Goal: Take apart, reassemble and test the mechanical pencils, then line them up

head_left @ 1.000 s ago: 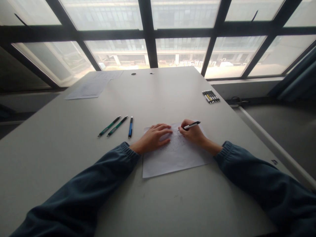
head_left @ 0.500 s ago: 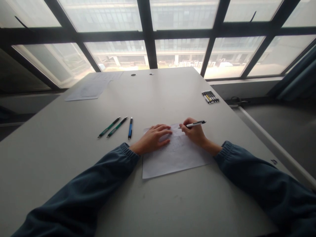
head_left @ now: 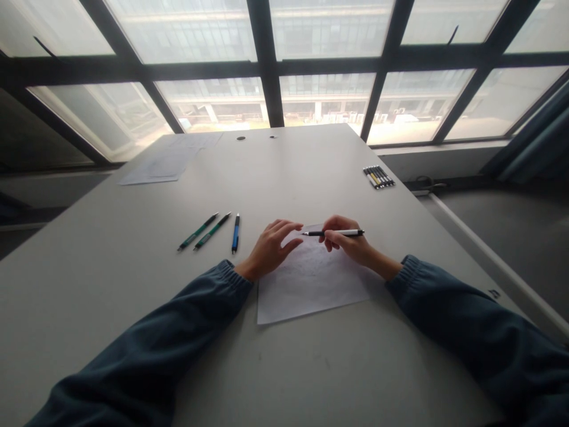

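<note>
A white sheet of paper (head_left: 311,290) with faint marks lies before me on the table. My right hand (head_left: 347,240) grips a black-and-white pen (head_left: 344,233), held nearly level above the sheet with its tip pointing left. My left hand (head_left: 273,246) is over the sheet's left part, thumb and fingers apart, near the pen's tip and holding nothing. Left of that hand lie a blue pen (head_left: 235,233) and two green pens (head_left: 198,231), (head_left: 213,230). Both hands hide parts of the paper's upper half.
Several pens (head_left: 379,177) lie in a row near the right edge of the white table (head_left: 284,178). Papers (head_left: 155,163) rest at its far left. Windows with dark frames (head_left: 271,95) rise behind. A pale rail (head_left: 489,255) runs along the right side.
The pen has swung from a slant to nearly level, its tip now toward my left hand. My left hand's fingers have lifted from lying flat, with the thumb spread away.
</note>
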`<control>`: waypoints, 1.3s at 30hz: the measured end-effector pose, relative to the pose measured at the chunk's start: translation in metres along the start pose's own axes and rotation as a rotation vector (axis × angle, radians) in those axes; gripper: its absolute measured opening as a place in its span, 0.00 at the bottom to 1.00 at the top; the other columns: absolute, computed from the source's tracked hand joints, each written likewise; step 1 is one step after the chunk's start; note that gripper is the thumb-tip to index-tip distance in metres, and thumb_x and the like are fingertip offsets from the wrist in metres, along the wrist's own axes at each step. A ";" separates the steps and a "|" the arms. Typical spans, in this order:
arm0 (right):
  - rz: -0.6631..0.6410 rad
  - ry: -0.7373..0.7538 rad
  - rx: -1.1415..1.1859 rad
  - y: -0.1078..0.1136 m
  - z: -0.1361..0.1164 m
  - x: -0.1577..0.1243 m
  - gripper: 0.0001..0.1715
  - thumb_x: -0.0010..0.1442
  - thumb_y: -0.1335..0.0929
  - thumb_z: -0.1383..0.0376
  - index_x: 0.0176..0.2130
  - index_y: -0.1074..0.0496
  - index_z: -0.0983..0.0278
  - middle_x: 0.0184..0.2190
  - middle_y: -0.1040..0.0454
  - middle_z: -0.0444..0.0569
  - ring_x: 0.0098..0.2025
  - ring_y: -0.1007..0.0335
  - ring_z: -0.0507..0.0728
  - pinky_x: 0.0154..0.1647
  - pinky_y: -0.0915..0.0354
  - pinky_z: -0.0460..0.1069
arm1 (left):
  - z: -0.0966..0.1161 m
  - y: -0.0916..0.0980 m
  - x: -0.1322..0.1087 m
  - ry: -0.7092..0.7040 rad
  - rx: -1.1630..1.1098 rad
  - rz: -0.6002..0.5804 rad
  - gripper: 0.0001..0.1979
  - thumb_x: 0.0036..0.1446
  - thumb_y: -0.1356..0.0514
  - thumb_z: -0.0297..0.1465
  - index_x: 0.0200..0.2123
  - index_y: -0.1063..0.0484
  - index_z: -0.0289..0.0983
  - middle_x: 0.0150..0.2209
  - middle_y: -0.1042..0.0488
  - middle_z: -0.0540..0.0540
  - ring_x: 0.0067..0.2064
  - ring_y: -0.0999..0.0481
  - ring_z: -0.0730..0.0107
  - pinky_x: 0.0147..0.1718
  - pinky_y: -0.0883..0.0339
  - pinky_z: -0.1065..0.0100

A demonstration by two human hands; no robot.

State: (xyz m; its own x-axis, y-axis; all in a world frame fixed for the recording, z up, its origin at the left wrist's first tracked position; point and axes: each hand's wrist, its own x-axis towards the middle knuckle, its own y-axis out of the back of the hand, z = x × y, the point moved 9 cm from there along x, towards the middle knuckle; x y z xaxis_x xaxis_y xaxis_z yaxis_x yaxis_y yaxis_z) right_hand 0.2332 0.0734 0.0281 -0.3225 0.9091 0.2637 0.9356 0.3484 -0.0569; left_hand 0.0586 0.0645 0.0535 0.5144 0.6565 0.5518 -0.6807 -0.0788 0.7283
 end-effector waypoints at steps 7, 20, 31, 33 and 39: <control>-0.104 -0.056 -0.028 -0.009 0.005 -0.001 0.20 0.57 0.25 0.53 0.41 0.23 0.65 0.34 0.18 0.52 0.24 0.28 0.52 0.21 0.41 0.46 | 0.010 0.002 -0.001 -0.118 -0.023 0.041 0.07 0.66 0.39 0.35 0.41 0.22 0.39 0.38 0.18 0.45 0.42 0.21 0.65 0.45 0.31 0.60; 0.116 -0.299 0.300 0.020 0.032 0.002 0.31 0.63 0.38 0.41 0.41 0.23 0.64 0.28 0.25 0.51 0.23 0.38 0.54 0.24 0.41 0.50 | -0.005 0.021 -0.003 0.069 -0.044 0.244 0.08 0.65 0.38 0.37 0.39 0.23 0.39 0.35 0.20 0.45 0.39 0.22 0.65 0.41 0.27 0.61; 0.127 -0.244 0.361 0.022 0.035 0.003 0.28 0.61 0.31 0.42 0.41 0.22 0.64 0.28 0.27 0.48 0.25 0.36 0.52 0.26 0.40 0.48 | -0.005 0.021 -0.003 0.066 -0.062 0.243 0.08 0.64 0.38 0.36 0.39 0.23 0.38 0.36 0.21 0.45 0.39 0.22 0.65 0.41 0.27 0.62; 0.156 -0.248 0.352 0.024 0.034 0.003 0.28 0.60 0.31 0.42 0.41 0.22 0.63 0.26 0.29 0.47 0.25 0.37 0.51 0.25 0.41 0.48 | -0.007 0.022 -0.003 0.082 -0.054 0.254 0.08 0.65 0.38 0.37 0.39 0.23 0.39 0.35 0.21 0.45 0.39 0.22 0.65 0.41 0.26 0.62; 0.231 -0.206 0.352 0.029 0.028 0.004 0.27 0.57 0.29 0.43 0.39 0.23 0.63 0.23 0.34 0.43 0.23 0.41 0.50 0.22 0.45 0.47 | -0.010 0.026 -0.005 0.109 -0.037 0.290 0.07 0.63 0.37 0.36 0.38 0.23 0.39 0.34 0.22 0.47 0.38 0.22 0.67 0.40 0.27 0.64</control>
State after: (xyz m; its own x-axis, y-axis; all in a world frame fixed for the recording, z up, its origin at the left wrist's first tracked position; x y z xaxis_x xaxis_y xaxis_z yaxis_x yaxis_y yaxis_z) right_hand 0.2552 0.0941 0.0003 -0.1661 0.9860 0.0114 0.8922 0.1552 -0.4242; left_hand 0.0329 0.0667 0.0648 0.2380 0.6872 0.6864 -0.8104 -0.2490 0.5304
